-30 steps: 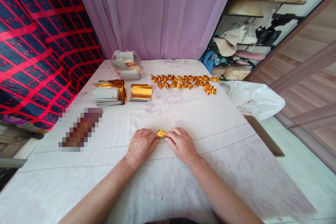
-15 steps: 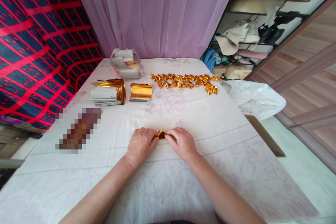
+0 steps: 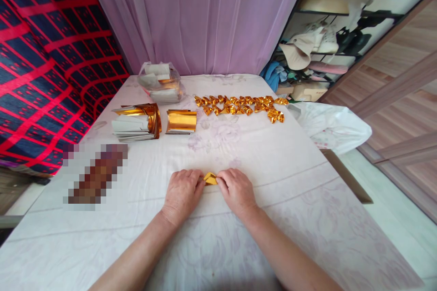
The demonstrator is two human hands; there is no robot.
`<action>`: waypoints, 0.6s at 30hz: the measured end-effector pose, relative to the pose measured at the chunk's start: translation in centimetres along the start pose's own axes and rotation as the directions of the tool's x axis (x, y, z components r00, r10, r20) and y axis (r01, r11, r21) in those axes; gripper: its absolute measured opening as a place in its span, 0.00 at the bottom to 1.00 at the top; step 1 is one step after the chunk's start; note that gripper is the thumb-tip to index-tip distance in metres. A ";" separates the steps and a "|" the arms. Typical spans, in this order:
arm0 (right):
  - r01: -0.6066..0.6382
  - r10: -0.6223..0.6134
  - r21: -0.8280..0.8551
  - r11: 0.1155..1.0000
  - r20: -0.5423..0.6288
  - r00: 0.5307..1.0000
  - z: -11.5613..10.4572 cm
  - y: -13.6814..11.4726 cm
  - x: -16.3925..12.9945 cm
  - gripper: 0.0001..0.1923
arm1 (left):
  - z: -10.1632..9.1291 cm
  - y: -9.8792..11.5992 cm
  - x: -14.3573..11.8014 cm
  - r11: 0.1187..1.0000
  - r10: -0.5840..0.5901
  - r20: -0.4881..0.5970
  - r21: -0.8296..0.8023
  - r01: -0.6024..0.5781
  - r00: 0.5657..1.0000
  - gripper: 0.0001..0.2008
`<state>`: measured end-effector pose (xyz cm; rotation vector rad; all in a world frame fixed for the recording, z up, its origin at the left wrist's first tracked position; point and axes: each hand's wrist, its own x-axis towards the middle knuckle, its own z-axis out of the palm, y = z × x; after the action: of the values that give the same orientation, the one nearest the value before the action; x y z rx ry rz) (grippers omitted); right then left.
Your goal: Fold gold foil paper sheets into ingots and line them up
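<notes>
The left hand (image 3: 183, 191) and right hand (image 3: 238, 191) pinch opposite ends of the foil (image 3: 210, 178), which could tear if they pull unevenly.

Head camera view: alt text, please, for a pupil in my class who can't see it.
A person's left hand and right hand pinch a small folded piece of gold foil paper between them over a floral cloth. Beyond are rows of folded gold pieces, two stacks of foil sheets and a clear bag holding more sheets.
</notes>
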<state>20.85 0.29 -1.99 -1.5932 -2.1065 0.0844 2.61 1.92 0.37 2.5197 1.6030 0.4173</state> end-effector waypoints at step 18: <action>0.009 -0.008 -0.034 0.999 0.019 1.000 -0.1 0.0 0.0 0.09 | 0.8 -0.3 -0.4 0.995 0.094 -0.065 -0.018 -0.095 0.994 0.10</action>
<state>20.93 0.24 -1.92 -1.6091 -2.1394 0.0610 2.43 1.71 -0.53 2.5990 1.4964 0.5275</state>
